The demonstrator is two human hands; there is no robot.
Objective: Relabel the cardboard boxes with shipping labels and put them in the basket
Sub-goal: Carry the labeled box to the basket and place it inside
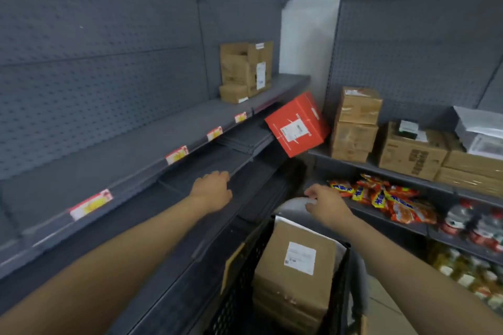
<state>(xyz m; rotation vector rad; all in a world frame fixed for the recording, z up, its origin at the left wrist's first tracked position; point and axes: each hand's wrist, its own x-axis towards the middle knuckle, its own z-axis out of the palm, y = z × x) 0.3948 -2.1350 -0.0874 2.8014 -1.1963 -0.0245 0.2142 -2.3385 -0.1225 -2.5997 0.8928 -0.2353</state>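
From the head camera, a person is reaching both bare arms forward between grey shelves; the left hand [213,190] is hovering over a lower shelf [152,141] with fingers loosely curled, holding nothing, and the right hand [328,204] is hanging over the far rim of a black basket [245,275], fingers relaxed and empty. A labelled brown box [296,264] is standing in the basket, a red box [298,124] is sitting tilted in the corner between the shelves, and more cardboard boxes [246,71] are resting on the shelves beyond.
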